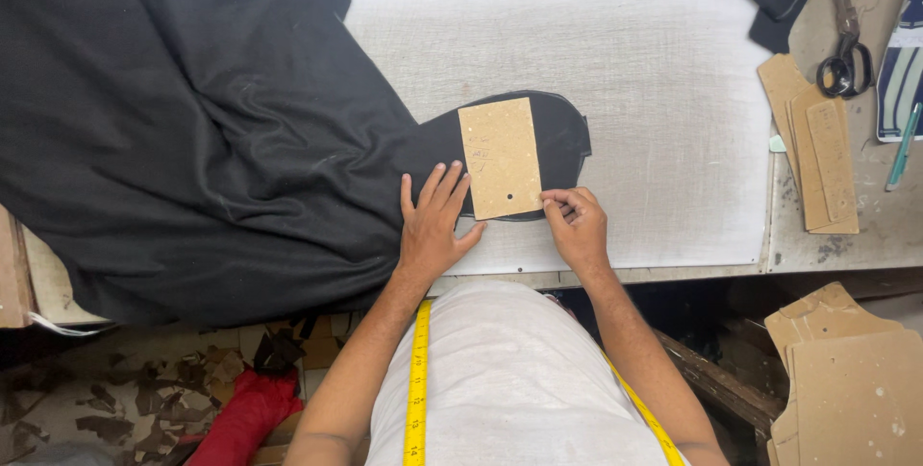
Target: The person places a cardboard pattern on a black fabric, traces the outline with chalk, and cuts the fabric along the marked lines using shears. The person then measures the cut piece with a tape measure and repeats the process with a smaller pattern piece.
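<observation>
Yellow tape measure [417, 384] hangs round neck. Left hand [432, 226] flat, fingers spread, pressing black cloth [192, 139] on white table [673, 91]. Right hand [575, 226] fingers bunched at lower corner of cardboard pattern [499, 157] lying on cloth

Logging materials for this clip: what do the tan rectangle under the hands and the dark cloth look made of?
The tan rectangle looks like stiff cardboard or fibreboard: flat, matte, speckled, with a punched hole. The dark cloth seems a woven, perhaps woollen, fabric: soft folds, dull finish. The left hand presses the cloth; the right hand touches the rectangle's corner.
</observation>
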